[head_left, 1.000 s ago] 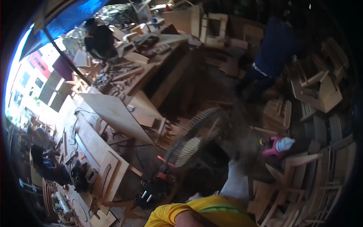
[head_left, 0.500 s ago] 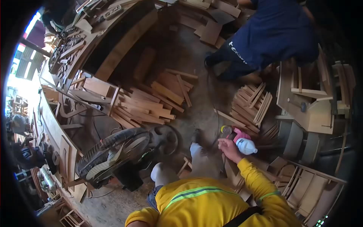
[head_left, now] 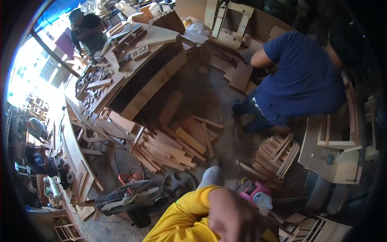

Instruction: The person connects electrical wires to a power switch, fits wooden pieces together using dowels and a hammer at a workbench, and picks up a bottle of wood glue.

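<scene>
A bare forearm and hand, seemingly my left hand [head_left: 238,215], rise close to the camera in front of my yellow shirt [head_left: 173,220]. The hand is smeared by motion, so its fingers and anything in them cannot be made out. Just beyond it stands a pink container [head_left: 250,192] beside a pale, translucent bottle [head_left: 263,200]. A small item with a yellow rim [head_left: 244,182] sits next to the pink container. My right hand cannot be picked out; a bit of yellow cloth shows at the lower right.
A black fan [head_left: 129,197] stands left of my legs. Wood strips lie in a left stack [head_left: 169,151] and a right stack [head_left: 274,155]. A person in a navy shirt [head_left: 298,80] bends ahead. A cluttered workbench [head_left: 157,38] is at upper left; other people are farther left.
The view has tilted up, showing more of the workbench. My right hand, earlier beside the pink container and bottle, has left that spot. A blurred hand has come up before my chest.
</scene>
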A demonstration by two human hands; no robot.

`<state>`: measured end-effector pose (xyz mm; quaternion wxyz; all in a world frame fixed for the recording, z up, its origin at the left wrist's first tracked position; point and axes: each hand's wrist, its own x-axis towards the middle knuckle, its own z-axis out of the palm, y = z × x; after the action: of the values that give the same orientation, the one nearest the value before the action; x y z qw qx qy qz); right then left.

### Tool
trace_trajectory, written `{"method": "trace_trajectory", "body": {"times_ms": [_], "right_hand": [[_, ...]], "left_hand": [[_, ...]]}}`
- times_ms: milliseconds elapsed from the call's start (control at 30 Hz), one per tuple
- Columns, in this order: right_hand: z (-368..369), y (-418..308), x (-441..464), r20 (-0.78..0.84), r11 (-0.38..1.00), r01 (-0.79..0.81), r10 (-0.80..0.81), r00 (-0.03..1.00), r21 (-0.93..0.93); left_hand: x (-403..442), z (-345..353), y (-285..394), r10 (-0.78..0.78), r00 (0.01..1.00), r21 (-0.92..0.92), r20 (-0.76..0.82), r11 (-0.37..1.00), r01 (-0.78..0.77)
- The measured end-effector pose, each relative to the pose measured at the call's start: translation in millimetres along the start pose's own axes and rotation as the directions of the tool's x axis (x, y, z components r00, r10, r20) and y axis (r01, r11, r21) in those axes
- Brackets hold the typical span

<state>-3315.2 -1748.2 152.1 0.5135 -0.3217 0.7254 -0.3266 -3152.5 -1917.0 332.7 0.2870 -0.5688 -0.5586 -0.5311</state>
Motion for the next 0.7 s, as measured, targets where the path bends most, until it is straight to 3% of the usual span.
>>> {"method": "trace_trajectory", "body": {"times_ms": [33, 67, 133, 167, 267, 333, 367, 433, 467, 533, 567, 633, 700], "right_hand": [[-0.8, 0.7, 24.9, -0.031, 1.0, 0.015, -0.015, 0.999, -0.028], [1.5, 1.0, 54.8, -0.06, 0.998, 0.036, -0.039, 0.997, -0.053], [6.9, 5.4, 112.3, -0.096, 0.991, 0.07, -0.082, 0.992, -0.117], [5.7, 15.8, 128.1, -0.103, 0.985, 0.069, -0.086, 0.991, -0.16], [-34.8, 47.2, 194.7, -0.124, 0.941, 0.13, -0.176, 0.976, -0.312], [-103.6, 88.4, 224.2, -0.135, 0.893, 0.163, -0.239, 0.962, -0.419], [-99.4, 31.4, 235.5, -0.114, 0.876, 0.181, -0.256, 0.96, -0.447], [-66.4, -87.0, 255.6, 0.107, 0.99, 0.142, -0.14, 0.984, -0.009], [-61.5, -109.4, 282.4, 0.182, 0.963, 0.226, -0.198, 0.963, -0.146], [-52.6, -131.9, 314.9, 0.251, 0.909, 0.269, -0.193, 0.949, -0.318], [-38.9, -148.9, 339.3, 0.242, 0.9, 0.263, -0.185, 0.952, -0.347], [-11.5, -178.1, 385.5, 0.304, 0.872, 0.324, -0.217, 0.928, -0.367], [26.1, -219.2, 429.6, 0.397, 0.681, 0.539, -0.375, 0.838, -0.495]], "left_hand": [[-4.9, -19.9, -18.0, -0.006, 0.985, -0.022, 0.17, 1.0, 0.009], [-4.6, -35.6, -31.8, -0.004, 0.982, -0.016, 0.189, 1.0, 0.007], [-0.4, -60.9, -45.6, -0.012, 0.997, -0.211, 0.07, 0.977, 0.027], [-0.4, -71.9, -47.9, -0.007, 0.998, -0.192, 0.055, 0.981, 0.018], [-0.6, -132.4, -39.4, -0.12, 0.974, -0.535, 0.194, 0.819, 0.208], [-5.6, -172.0, -8.8, -0.087, 0.989, -0.366, 0.122, 0.922, 0.126], [-11.2, -188.6, 13.6, -0.054, 0.997, -0.214, 0.051, 0.975, 0.064], [-25.0, -210.1, 66.9, -0.031, 0.999, 0.036, -0.041, 0.999, 0.032], [-27.8, -213.5, 98.6, -0.038, 0.996, 0.117, -0.075, 0.992, 0.046], [-17.4, -228.1, 162.1, 0.002, 0.999, 0.487, 0.047, 0.873, -0.025], [-22.6, -217.5, 178.8, 0.018, 1.0, 0.481, 0.02, 0.876, -0.025], [-34.5, -192.1, 204.9, -0.068, 0.97, 0.55, -0.233, 0.813, 0.189], [-49.0, -187.9, 221.6, -0.047, 0.946, 0.592, -0.32, 0.769, 0.239]]}}
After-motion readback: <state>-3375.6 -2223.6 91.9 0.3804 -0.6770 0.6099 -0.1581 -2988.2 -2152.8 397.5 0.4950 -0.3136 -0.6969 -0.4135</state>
